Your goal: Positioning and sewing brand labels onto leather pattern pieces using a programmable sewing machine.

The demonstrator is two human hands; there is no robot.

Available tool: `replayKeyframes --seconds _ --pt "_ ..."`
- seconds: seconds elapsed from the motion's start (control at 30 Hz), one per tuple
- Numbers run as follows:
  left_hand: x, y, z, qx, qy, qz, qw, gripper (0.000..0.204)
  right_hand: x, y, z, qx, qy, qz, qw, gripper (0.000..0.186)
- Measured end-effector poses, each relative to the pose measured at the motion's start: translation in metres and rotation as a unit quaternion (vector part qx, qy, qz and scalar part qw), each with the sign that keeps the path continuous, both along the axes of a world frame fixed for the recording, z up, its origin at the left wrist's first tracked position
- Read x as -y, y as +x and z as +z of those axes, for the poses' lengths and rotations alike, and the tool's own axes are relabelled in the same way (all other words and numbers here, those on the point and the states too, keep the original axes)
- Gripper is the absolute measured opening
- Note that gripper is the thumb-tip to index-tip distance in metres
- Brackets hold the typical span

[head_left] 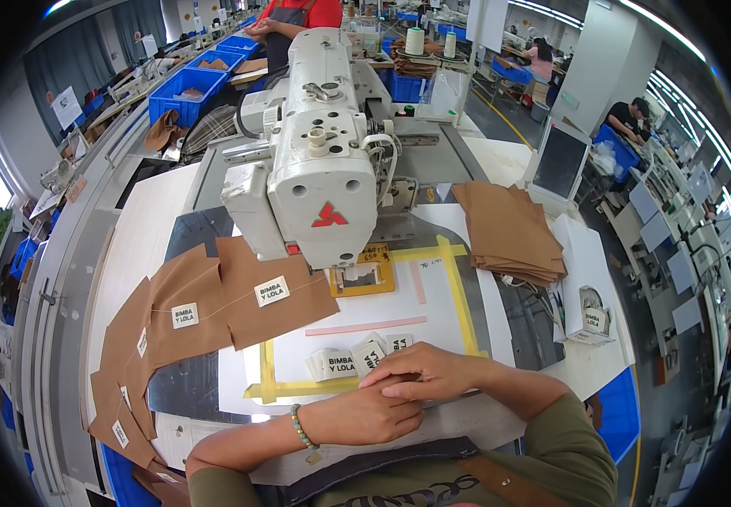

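My left hand [357, 417], with a beaded bracelet on its wrist, rests near the front edge of the machine table, its fingers curled in. Across it lies my right hand [433, 370], fingers folded over the left; nothing shows between them, though the palms are hidden. Just beyond the hands are several small white labels [340, 365] with dark lettering, overlapping on the white work sheet [289, 346]. A white sewing machine head [321, 169] stands over a yellow frame [364, 291]. On the left, a chain of brown panels [184, 291] bears white labels, linked by thread.
A stack of brown panels [511, 232] lies on the right, beside a small screen [558, 160] and a white box [585, 313] holding labels. Blue bins [186, 95] line the far left. Behind the machine stands a person in a red top [325, 13].
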State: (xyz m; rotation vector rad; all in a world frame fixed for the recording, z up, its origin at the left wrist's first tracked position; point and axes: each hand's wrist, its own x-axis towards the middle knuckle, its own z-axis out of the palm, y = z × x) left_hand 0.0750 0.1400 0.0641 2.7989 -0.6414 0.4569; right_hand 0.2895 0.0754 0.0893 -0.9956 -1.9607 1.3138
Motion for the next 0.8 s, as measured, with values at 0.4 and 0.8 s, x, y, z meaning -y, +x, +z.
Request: replayKeyframes --seconds 0.4,0.8 --pt "0.005 0.001 0.005 0.017 -0.003 -0.016 1.0 0.032 0.002 0.008 -0.001 0.006 0.006 0.032 0.999 0.045" --pt "-0.015 -0.048 0.009 -0.003 0.033 0.073 0.997 0.027 0.022 0.036 0.027 0.2 0.175 -0.086 0.96 0.052"
